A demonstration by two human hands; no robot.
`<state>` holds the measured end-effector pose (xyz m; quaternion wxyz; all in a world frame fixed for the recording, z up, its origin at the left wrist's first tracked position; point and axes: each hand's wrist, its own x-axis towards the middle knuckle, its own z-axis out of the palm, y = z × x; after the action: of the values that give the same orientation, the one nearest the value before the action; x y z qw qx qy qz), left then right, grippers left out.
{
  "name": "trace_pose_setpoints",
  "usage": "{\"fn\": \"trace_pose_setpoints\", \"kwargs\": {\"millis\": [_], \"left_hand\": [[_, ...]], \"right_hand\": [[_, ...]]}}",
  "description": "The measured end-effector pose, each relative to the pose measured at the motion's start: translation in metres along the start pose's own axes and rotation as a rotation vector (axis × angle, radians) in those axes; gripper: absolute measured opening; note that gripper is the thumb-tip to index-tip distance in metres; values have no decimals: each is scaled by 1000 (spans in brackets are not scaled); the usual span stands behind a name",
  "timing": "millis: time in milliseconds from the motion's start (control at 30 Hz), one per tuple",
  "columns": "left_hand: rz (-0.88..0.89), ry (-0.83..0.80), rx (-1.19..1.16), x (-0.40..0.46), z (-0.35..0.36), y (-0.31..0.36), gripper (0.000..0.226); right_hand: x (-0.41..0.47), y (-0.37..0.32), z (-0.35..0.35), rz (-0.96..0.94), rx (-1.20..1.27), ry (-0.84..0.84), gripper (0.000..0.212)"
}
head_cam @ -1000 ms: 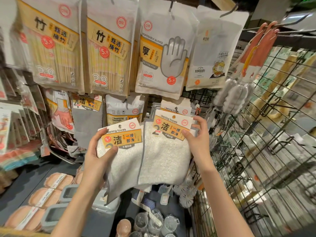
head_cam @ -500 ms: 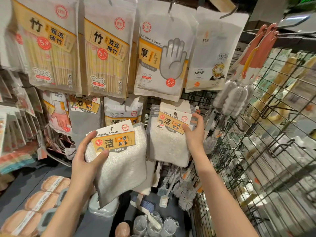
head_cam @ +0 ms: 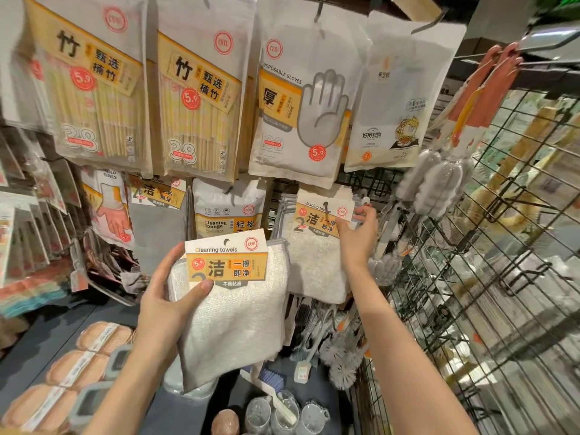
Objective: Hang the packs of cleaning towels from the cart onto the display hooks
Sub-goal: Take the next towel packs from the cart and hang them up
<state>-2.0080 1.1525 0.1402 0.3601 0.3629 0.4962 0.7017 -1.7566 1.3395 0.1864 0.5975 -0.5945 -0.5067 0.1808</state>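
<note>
My left hand (head_cam: 166,296) grips a pack of white cleaning towels (head_cam: 232,312) by its left edge, thumb on the orange label, holding it in front of the display. My right hand (head_cam: 357,237) pinches the right edge of a second pack of cleaning towels (head_cam: 317,246), which is up against the display with a dark hook (head_cam: 327,205) showing through the hole in its card. More packs of the same kind hang behind it.
Bamboo chopstick packs (head_cam: 100,89), a disposable gloves bag (head_cam: 301,105) and a cleaning sponge pack (head_cam: 226,208) hang above and left. A black wire grid panel (head_cam: 489,262) stands to the right. Brushes (head_cam: 342,356) and sponges (head_cam: 88,356) lie on the shelf below.
My right hand has lifted its pack up and back onto the hook. My left hand has drawn the other pack apart to the left and holds it lower.
</note>
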Motion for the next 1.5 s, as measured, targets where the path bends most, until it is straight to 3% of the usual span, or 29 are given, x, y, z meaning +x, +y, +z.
{"fn": "trace_pose_setpoints", "kwargs": {"millis": [267,433,500,633,700,767,867,1000,1133,1500], "left_hand": [[7,-3,52,0,3,1,61],[11,-25,15,-3,11,1,55],[19,-41,20,-6,16,2,53],[22,-64,11,-8,22,2,53],[26,-68,4,-8,23,1,53],[43,-62,22,-8,23,1,53],[56,-49,51,-10,24,1,53],[47,-36,37,-12,25,-1,54],[33,-47,47,-14,25,-3,54],[2,-5,-66,-7,21,-7,44]], "right_hand": [[-23,-1,-22,-70,-35,-67,40],[-57,-8,-37,-108,-97,-103,30],[-71,-18,-39,-111,-50,-217,25],[-96,-41,-37,19,159,-609,18],[-106,-46,-37,70,229,-675,24],[-113,-50,-40,107,290,-685,32],[-117,-51,-45,92,276,-677,19],[-120,-49,-47,60,185,-674,32],[-120,-47,-46,41,220,-655,32],[-101,-35,-54,0,255,-482,31]]}}
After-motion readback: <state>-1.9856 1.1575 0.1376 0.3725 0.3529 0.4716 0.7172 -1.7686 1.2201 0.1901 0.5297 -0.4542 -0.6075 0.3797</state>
